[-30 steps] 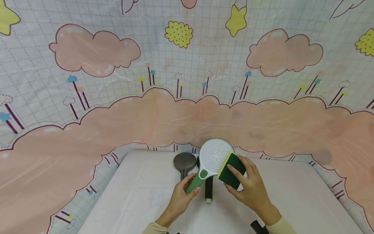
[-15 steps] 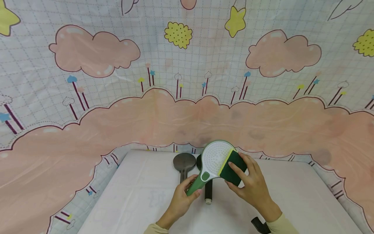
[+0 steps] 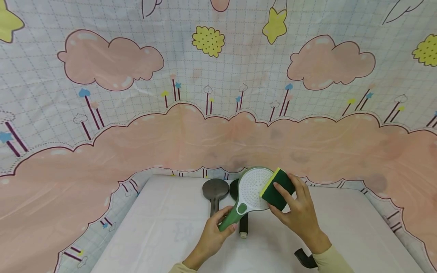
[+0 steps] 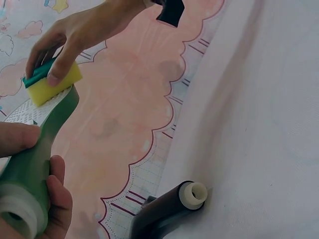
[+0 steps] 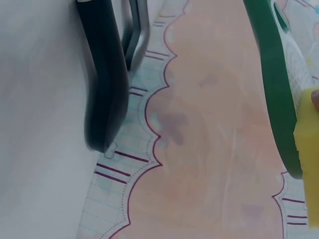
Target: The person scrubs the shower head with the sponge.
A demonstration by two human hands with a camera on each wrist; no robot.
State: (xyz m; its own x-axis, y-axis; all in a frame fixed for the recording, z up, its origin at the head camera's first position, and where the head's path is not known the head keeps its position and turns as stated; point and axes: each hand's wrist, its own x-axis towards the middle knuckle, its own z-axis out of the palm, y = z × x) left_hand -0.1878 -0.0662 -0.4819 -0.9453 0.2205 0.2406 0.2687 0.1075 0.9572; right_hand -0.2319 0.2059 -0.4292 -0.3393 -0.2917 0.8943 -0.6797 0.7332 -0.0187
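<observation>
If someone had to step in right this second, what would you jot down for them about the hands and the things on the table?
Left hand: grips the green handle of the shower head, held up off the table, white spray face toward the person.
Right hand: holds the green and yellow sponge, yellow side pressed on the spray face at its right edge.
On the table behind: a grey shower head and a black shower head, untouched.
Done: sponge is on the face. Left: how much is wiped cannot be told.

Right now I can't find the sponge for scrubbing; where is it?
In the head view the sponge sits right of centre, gripped by the right hand against the white face of the shower head.
</observation>
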